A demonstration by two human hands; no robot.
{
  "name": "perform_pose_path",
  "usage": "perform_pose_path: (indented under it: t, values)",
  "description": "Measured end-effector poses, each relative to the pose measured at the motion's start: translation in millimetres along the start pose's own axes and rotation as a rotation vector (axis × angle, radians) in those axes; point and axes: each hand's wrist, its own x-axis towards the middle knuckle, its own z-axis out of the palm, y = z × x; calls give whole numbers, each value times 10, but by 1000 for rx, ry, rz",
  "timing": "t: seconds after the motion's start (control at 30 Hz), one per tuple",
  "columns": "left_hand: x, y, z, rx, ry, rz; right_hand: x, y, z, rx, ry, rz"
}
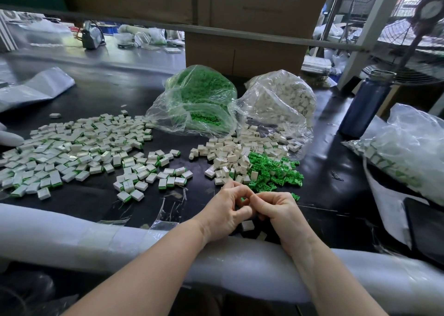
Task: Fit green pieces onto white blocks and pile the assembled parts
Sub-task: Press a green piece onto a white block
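My left hand [225, 210] and my right hand [276, 210] meet fingertip to fingertip near the table's front edge, fingers curled round a small part; a speck of green shows between them. Just beyond lie a heap of loose white blocks [228, 157] and a heap of green pieces [276, 171]. A wide spread of assembled white-and-green parts [79, 147] covers the table to the left. Two white blocks [247, 225] lie under my hands.
An open bag of green pieces [199, 99] and an open bag of white blocks [283, 99] stand at the back, before a cardboard box [240, 51]. A dark blue bottle [367, 104] and a bag of assembled parts [403, 152] sit right. White foam padding [72, 234] lines the front edge.
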Motion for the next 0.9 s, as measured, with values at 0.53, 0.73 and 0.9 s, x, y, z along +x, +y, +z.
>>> perform_pose_path:
  t: [0.53,0.73,0.9]
  values:
    - [5,-18,12,2,-5,-5,-7,-31,-7,25,-35,2]
    - [7,-23,14,19,-3,-2,-7,-27,0,34,-12,19]
    - [4,-18,14,14,2,-11,-9,-33,5,30,-2,16]
